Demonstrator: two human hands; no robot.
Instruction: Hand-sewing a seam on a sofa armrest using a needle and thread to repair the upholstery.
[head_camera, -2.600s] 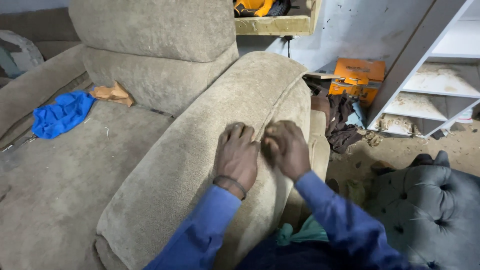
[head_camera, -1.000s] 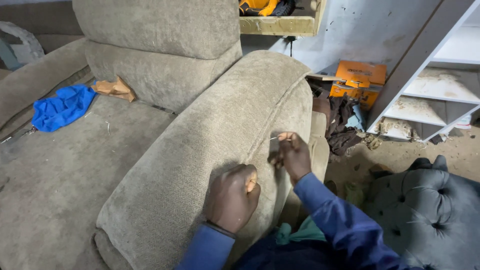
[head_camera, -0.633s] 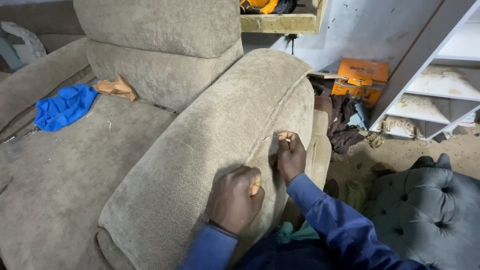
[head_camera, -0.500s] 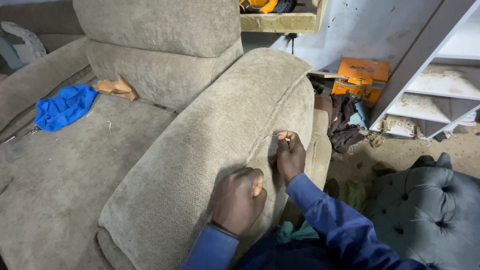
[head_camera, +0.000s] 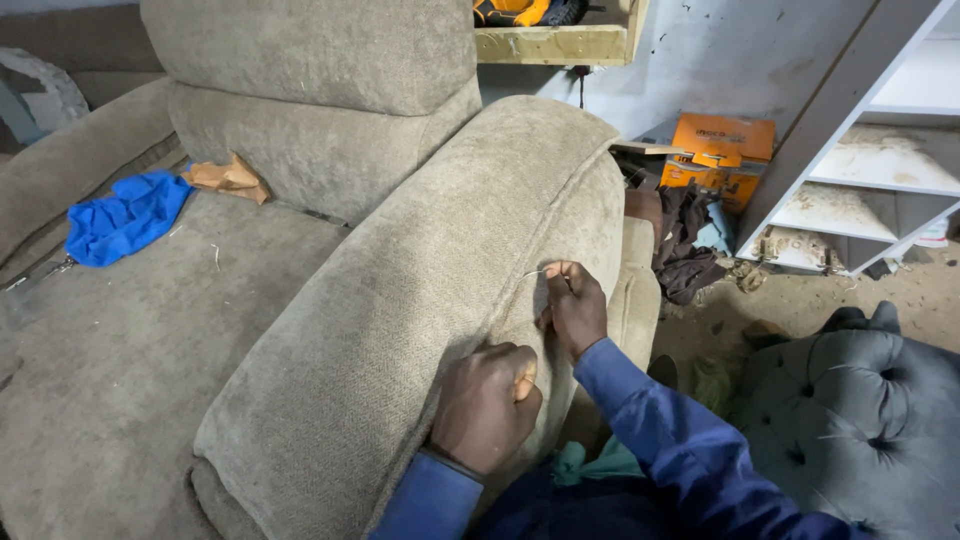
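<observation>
A beige upholstered armchair fills the view, and its padded right armrest (head_camera: 420, 290) runs toward me. My left hand (head_camera: 488, 405) is closed into a fist and pinches the armrest fabric along its outer seam. My right hand (head_camera: 572, 305) sits a little farther up the same seam, with its fingertips pinched on a thin curved needle with thread (head_camera: 535, 273) that sticks out of the fabric. Both arms wear blue sleeves.
A blue cloth (head_camera: 125, 215) and a crumpled brown paper (head_camera: 228, 177) lie on the seat. An orange box (head_camera: 722, 148), dark rags (head_camera: 690, 240) and a white shelf unit (head_camera: 870, 180) stand right of the chair. A grey tufted cushion (head_camera: 860, 420) is at lower right.
Both hands lay flat side by side on the armrest at first. My left hand has slid down toward me and closed into a fist; my right hand now pinches the needle at the seam.
</observation>
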